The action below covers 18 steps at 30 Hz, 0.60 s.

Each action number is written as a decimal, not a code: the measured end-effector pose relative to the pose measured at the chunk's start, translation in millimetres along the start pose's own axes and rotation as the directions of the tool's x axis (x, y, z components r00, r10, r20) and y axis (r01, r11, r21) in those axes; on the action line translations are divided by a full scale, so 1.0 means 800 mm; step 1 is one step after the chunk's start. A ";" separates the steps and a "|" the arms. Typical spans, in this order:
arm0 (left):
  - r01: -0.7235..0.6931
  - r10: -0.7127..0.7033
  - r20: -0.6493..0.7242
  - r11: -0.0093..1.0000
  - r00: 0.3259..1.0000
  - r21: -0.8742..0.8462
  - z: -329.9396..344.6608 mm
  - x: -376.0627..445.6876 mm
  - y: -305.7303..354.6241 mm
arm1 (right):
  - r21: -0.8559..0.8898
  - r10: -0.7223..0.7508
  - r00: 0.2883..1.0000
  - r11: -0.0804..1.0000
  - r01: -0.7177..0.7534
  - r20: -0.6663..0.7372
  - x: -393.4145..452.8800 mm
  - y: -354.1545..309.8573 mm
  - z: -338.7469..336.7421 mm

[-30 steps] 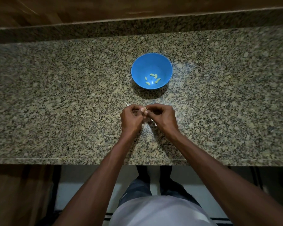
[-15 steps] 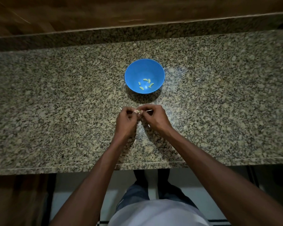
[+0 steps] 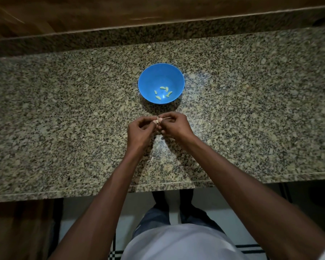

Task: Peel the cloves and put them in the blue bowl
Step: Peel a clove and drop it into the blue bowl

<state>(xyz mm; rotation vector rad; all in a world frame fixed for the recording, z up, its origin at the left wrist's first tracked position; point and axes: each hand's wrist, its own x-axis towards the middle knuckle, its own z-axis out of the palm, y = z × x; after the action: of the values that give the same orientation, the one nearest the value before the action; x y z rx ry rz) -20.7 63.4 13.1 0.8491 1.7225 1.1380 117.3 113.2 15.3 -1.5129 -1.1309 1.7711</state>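
A blue bowl (image 3: 148,79) stands on the speckled granite counter (image 3: 64,113), with several pale peeled cloves (image 3: 163,92) lying in its bottom. Just in front of the bowl, my left hand (image 3: 139,131) and my right hand (image 3: 174,126) meet fingertip to fingertip. Both pinch a small pale garlic clove (image 3: 159,120) between them. A thin strip of skin sticks out to the right from the clove over my right fingers. Most of the clove is hidden by my fingers.
The counter's front edge (image 3: 158,184) runs across below my forearms. A raised granite ledge and a wooden wall (image 3: 158,10) stand behind the bowl. A small bit of peel (image 3: 172,139) lies on the counter under my right hand.
My hands stay together on the clove, fingers shifting slightly as skin is pulled off. The view has tilted, so bowl and hands sit a little differently in the frame.
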 end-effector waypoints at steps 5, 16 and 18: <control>-0.033 0.033 0.002 0.994 0.999 0.109 -0.001 0.005 0.001 | 0.177 0.100 0.995 0.979 -0.101 0.013 -0.003 -0.001 -0.004; 0.480 -0.443 0.189 0.771 0.876 -0.419 0.008 0.012 0.016 | -0.376 -0.320 0.946 0.872 0.312 0.043 0.003 -0.016 -0.015; 0.510 -0.470 0.211 0.717 0.857 -0.476 0.008 0.012 0.017 | -0.359 -0.316 0.948 0.882 0.306 0.033 0.005 -0.013 -0.015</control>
<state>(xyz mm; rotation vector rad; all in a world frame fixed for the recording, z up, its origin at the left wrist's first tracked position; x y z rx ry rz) -17.7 78.7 21.4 0.0742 1.3497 1.0935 127.2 125.0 22.1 -1.4433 -1.6540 1.3732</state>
